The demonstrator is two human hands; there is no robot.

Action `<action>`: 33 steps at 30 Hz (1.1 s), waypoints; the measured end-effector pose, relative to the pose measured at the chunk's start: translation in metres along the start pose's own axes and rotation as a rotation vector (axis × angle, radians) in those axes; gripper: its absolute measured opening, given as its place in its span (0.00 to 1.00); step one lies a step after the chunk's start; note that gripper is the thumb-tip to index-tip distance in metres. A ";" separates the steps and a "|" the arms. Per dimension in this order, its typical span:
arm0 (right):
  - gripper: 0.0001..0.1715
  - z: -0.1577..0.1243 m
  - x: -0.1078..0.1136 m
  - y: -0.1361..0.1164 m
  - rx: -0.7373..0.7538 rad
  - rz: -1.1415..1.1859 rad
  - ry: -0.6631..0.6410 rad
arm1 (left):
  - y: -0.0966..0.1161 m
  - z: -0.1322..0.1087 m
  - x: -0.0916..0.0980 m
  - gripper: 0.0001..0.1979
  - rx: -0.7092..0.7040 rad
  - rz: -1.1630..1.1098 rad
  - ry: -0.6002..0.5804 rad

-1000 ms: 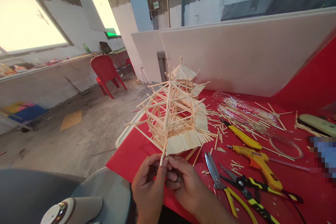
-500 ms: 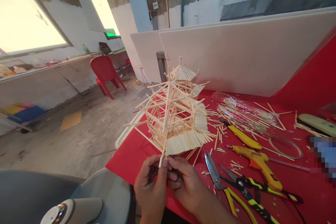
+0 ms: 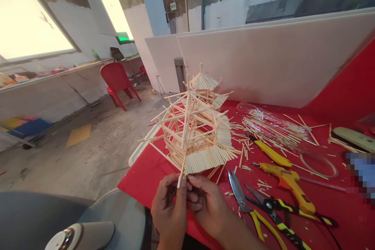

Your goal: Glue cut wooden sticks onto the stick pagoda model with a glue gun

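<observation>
A pavilion model built of thin wooden sticks (image 3: 202, 162) stands at the table's near left corner, with open rafters above and a slatted lower roof. From its front corner a wooden stick (image 3: 181, 175) points toward me. My left hand (image 3: 171, 203) has thumb and fingers closed around the end of that stick. Close against it, my right hand (image 3: 206, 199) has its fingers pinched together by the lower roof's edge. Whatever lies between the right fingertips is hidden or too small to make out. Behind is a second stick pavilion (image 3: 203, 82) with a slatted pointed roof.
On the red tabletop (image 3: 137, 179) to the right lie scissors (image 3: 238, 193), pliers (image 3: 271, 207), a yellow glue gun (image 3: 285, 175), a utility knife (image 3: 272, 152) and bagged sticks (image 3: 269, 125). A flask (image 3: 84, 234) rests on a grey stool at lower left.
Both hands have shifted very slightly down and right, still at the model's front corner. The model and tools look the same.
</observation>
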State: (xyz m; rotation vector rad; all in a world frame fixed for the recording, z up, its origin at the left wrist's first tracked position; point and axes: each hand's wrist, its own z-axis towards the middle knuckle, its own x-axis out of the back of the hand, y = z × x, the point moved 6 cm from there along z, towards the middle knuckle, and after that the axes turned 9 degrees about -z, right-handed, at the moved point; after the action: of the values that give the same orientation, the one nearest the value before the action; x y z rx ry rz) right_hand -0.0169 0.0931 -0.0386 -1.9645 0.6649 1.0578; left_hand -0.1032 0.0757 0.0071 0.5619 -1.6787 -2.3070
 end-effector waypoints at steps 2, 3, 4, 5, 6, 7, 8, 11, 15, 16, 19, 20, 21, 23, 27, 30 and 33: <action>0.16 -0.001 0.000 -0.001 0.004 0.004 0.000 | -0.001 0.000 -0.001 0.08 0.002 -0.006 -0.005; 0.16 -0.001 0.000 -0.001 0.007 0.006 0.002 | -0.002 0.000 -0.001 0.08 0.004 -0.007 -0.007; 0.16 -0.001 0.000 -0.001 0.011 0.007 0.003 | -0.002 0.000 -0.001 0.08 0.008 -0.007 -0.011; 0.16 -0.002 0.000 -0.001 0.014 0.008 0.006 | -0.002 0.000 -0.002 0.08 0.009 -0.008 -0.016; 0.16 -0.002 -0.001 -0.002 0.016 0.007 0.007 | -0.003 0.000 -0.002 0.08 0.008 -0.007 -0.018; 0.17 -0.002 -0.001 -0.002 0.017 0.006 0.009 | -0.003 0.000 -0.002 0.08 0.005 -0.005 -0.019; 0.17 -0.002 -0.001 -0.002 0.018 0.004 0.011 | -0.003 0.000 -0.001 0.08 0.001 -0.004 -0.018; 0.18 -0.002 -0.001 -0.002 0.030 -0.005 0.022 | -0.005 -0.001 0.000 0.08 0.006 -0.010 -0.011; 0.19 -0.002 -0.001 -0.002 0.047 -0.021 0.034 | -0.008 -0.002 0.001 0.08 0.018 -0.010 -0.024; 0.19 -0.002 -0.002 -0.001 0.049 -0.026 0.034 | -0.008 -0.002 0.001 0.09 0.019 -0.006 -0.024; 0.20 -0.001 -0.002 -0.001 0.051 -0.033 0.031 | -0.008 -0.001 0.001 0.09 0.021 0.001 -0.022; 0.20 -0.001 -0.003 -0.001 0.052 -0.034 0.031 | -0.008 -0.001 0.001 0.09 0.018 0.000 -0.023; 0.20 -0.001 -0.002 0.000 0.052 -0.034 0.033 | -0.007 -0.001 0.001 0.09 0.013 -0.001 -0.022; 0.20 0.000 -0.002 0.000 0.052 -0.036 0.037 | -0.007 -0.001 0.001 0.08 0.007 0.004 -0.013; 0.20 0.000 -0.002 -0.001 0.051 -0.028 0.050 | -0.009 -0.002 0.001 0.10 0.035 -0.008 -0.010; 0.20 0.000 -0.002 0.000 0.046 -0.022 0.051 | -0.010 -0.003 0.001 0.10 0.051 -0.018 -0.018; 0.19 0.000 -0.001 0.000 0.049 -0.018 0.054 | -0.007 -0.003 0.001 0.09 0.019 0.000 -0.013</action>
State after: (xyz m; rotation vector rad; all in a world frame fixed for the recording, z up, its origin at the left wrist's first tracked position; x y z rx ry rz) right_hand -0.0176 0.0934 -0.0382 -1.9588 0.6947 0.9723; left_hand -0.1027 0.0753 -0.0007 0.5519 -1.7080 -2.3013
